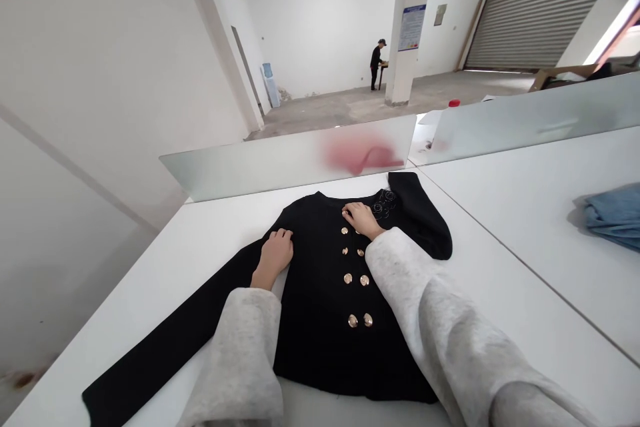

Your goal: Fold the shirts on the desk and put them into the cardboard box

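Note:
A black double-breasted jacket (pixel 315 307) with gold buttons lies spread face up on a white table (pixel 500 267). Its sleeves stretch out to either side, one folded up toward the far edge. My left hand (pixel 275 255) rests on the jacket's chest, fingers slightly curled on the black cloth. My right hand (pixel 363 219) lies higher up, its fingertips at the top gold button (pixel 345 213) and near dark floral embroidery (pixel 384 205). Light grey sleeves cover both my forearms.
Folded blue denim (pixel 613 217) lies on the table at right. Frosted glass dividers (pixel 285 157) stand along the far edge, with a blurred pink object (pixel 363 153) behind. Beyond them, a person (pixel 377 63) in black stands at a small table, far across the room.

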